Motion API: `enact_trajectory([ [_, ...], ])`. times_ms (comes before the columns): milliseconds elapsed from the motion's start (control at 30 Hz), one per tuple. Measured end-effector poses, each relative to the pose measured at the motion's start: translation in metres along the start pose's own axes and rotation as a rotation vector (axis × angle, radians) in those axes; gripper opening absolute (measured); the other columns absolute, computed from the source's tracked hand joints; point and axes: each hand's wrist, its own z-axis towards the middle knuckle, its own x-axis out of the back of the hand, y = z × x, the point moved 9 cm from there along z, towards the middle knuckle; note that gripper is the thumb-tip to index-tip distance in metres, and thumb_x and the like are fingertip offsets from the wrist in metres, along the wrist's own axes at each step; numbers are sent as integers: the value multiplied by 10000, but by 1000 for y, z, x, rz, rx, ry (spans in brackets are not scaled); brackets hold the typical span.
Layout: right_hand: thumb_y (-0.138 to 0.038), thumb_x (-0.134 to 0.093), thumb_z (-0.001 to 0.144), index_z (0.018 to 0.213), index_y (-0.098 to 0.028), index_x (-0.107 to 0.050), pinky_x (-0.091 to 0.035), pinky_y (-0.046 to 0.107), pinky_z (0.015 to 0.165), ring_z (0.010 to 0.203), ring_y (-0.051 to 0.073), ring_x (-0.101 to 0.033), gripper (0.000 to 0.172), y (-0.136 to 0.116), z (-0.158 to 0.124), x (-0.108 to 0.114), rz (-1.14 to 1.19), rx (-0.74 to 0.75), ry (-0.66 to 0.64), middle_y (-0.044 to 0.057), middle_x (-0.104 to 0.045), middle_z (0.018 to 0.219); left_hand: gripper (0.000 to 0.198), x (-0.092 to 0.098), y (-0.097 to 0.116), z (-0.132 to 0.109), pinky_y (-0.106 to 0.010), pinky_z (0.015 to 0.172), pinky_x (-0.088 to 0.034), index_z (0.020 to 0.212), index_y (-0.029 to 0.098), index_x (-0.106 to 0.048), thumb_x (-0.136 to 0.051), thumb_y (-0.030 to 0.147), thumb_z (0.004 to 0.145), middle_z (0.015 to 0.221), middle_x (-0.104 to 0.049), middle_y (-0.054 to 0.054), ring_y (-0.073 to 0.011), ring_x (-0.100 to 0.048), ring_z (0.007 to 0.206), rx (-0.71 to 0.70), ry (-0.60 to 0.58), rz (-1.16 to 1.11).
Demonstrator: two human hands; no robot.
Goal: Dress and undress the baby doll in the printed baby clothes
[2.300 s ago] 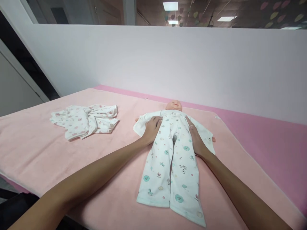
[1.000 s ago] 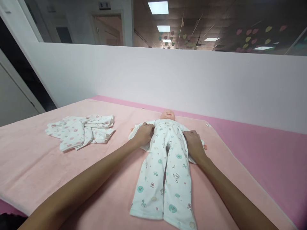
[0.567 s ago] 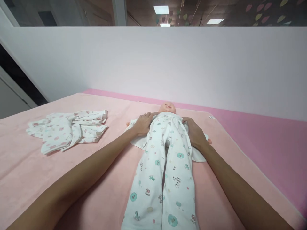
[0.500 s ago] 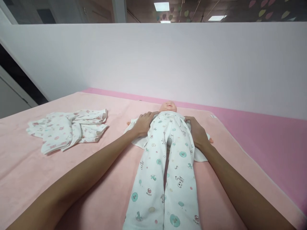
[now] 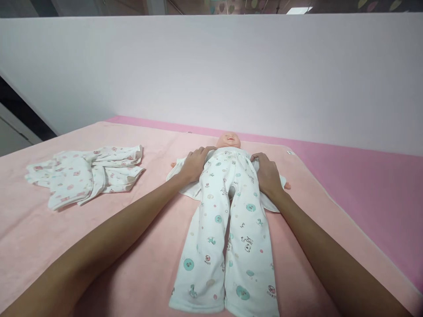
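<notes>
A baby doll lies on its back, its head at the far end. Over its body and legs are white baby pants with green and animal prints, the leg ends spread toward me. Beneath the pants a white top shows at both sides, with the doll's small hands poking out of its sleeves. My left hand is closed at the left side of the waistband. My right hand grips the right side of it. The fingertips of both hands are partly hidden by the cloth.
A white printed baby garment lies loosely folded to the left. Everything rests on a pink blanket over a brighter pink mat. Behind it rises a white partition wall.
The view has tipped down slightly, so the pants' leg ends now show. Both hands stay at the waistband, with little visible movement against the doll.
</notes>
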Motion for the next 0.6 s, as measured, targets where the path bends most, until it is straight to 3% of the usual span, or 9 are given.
enact_trajectory([
  [200, -293, -523, 907, 1199, -230, -489, -375, 475, 997, 1072, 323, -601, 301, 3, -1, -16, -100, 125, -94, 142, -633, 1287, 609, 0, 0, 1, -470, 1011, -406, 1557, 315, -426, -531, 524, 994, 1332, -628, -115, -349, -611, 1166, 14, -14, 50],
  [433, -224, -444, 928, 1116, -265, -495, -391, 452, 967, 993, 311, -567, 199, -4, -3, -10, -114, -36, 23, 88, -681, 1103, 562, -1, 5, 0, -460, 997, -418, 1515, 292, -459, -557, 465, 989, 1275, -635, -119, -335, -616, 1144, 60, 51, 80],
  [600, -223, -449, 931, 1088, -260, -500, -399, 428, 929, 968, 307, -557, 170, -13, -6, -6, -135, -52, 40, 87, -689, 1070, 572, -1, 6, -2, -450, 965, -423, 1507, 288, -461, -577, 453, 971, 1258, -635, -117, -332, -621, 1124, 46, 68, 104],
])
